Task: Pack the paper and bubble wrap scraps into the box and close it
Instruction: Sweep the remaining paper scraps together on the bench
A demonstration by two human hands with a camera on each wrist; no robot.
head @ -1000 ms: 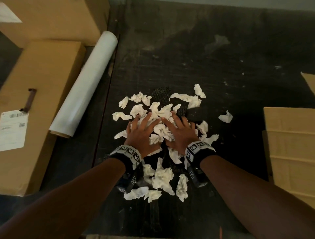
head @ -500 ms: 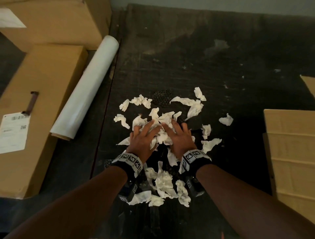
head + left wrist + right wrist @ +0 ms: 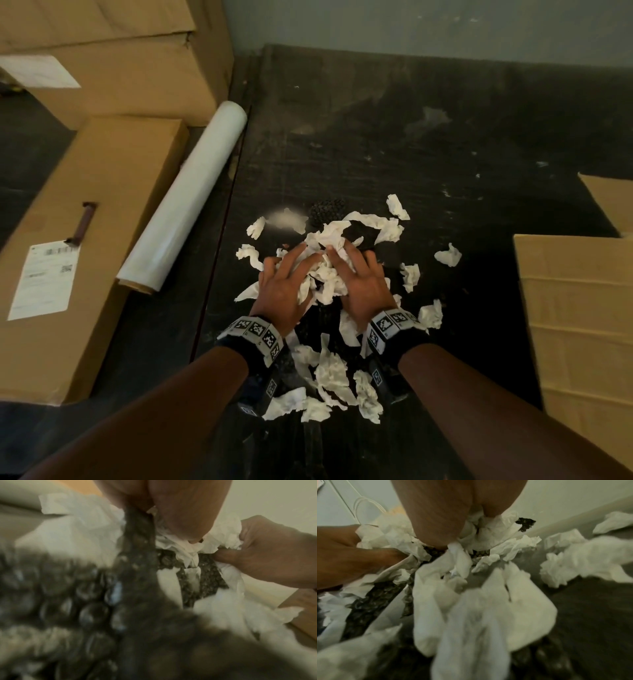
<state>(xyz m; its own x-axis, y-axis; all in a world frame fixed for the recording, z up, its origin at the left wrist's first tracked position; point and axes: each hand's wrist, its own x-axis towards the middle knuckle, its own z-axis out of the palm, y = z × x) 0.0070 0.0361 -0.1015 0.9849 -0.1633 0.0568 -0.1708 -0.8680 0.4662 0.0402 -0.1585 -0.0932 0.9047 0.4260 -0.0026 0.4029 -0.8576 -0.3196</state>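
Note:
Torn white paper scraps (image 3: 325, 284) and pieces of black bubble wrap (image 3: 327, 209) lie in a heap on the dark table (image 3: 428, 154). My left hand (image 3: 284, 284) and right hand (image 3: 359, 277) sit side by side on the heap, fingers curved over a bunch of scraps squeezed between them. In the left wrist view the right hand (image 3: 267, 555) pinches white paper (image 3: 223, 534) above blurred bubble wrap (image 3: 68, 595). From the right wrist, the left hand (image 3: 351, 555) digs into paper (image 3: 479, 615). A cardboard box (image 3: 575, 308) lies at the right edge.
A roll of clear film (image 3: 185, 205) lies left of the heap. Beyond it are a long carton (image 3: 102, 205) with a label and a bigger carton (image 3: 120, 51). Loose scraps (image 3: 448, 255) are scattered toward the box. A wall borders the table's far edge.
My hands have gone from lying flat and spread on the heap to pressing toward each other, bunching scraps into a clump between them. A few scraps nearby shifted.

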